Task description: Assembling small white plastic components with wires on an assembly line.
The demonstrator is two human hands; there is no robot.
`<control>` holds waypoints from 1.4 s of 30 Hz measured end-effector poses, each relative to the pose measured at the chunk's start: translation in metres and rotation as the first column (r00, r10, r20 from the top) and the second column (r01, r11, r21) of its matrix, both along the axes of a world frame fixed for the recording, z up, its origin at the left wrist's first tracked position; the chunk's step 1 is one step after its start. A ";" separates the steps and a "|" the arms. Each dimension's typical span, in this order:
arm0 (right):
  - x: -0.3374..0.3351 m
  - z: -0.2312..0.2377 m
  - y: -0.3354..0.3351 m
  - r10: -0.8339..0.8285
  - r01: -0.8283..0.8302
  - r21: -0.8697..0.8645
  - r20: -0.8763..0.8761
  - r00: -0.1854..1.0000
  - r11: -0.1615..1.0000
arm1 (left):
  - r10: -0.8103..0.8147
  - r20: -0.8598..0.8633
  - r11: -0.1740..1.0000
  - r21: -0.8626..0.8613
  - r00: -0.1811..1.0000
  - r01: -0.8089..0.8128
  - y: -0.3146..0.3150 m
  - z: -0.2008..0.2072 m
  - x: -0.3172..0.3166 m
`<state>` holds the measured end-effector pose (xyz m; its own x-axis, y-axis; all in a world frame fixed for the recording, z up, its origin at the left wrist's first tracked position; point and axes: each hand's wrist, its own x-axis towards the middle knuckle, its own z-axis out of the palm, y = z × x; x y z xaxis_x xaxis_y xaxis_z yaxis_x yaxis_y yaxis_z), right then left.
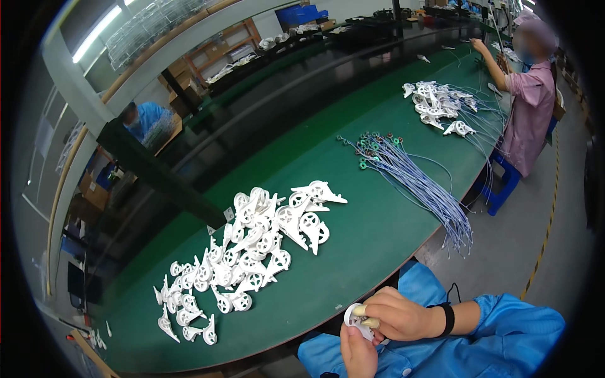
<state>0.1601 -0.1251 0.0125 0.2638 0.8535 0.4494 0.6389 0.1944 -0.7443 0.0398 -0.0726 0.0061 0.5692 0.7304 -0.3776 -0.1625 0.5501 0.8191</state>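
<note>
Over my lap, just off the bench's near edge, both hands meet on a white plastic part (353, 315) with a round, ring-like end. My left hand (360, 354) grips it from below, thumb against its side. My right hand (403, 316) closes on it from the right; pale finger covers sit on two fingertips, which press at the ring. Fingers hide much of the part. Nearest on the bench is a heap of similar white parts (252, 252), each with a spoked round end and a tapered arm.
A bundle of thin bluish cables (428, 192) with small green and dark ends lies across the green bench (315, 277). Beyond it, white parts with cables (438, 104) form another pile. A co-worker in pink (529, 120) sits at right. A dark post (164, 173) rises behind my heap.
</note>
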 end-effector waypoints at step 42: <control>-0.003 0.003 0.006 0.026 -0.026 -0.003 0.129 0.991 1.000 | 0.016 -0.009 0.998 0.059 1.000 -0.016 -0.009 -0.008 -0.011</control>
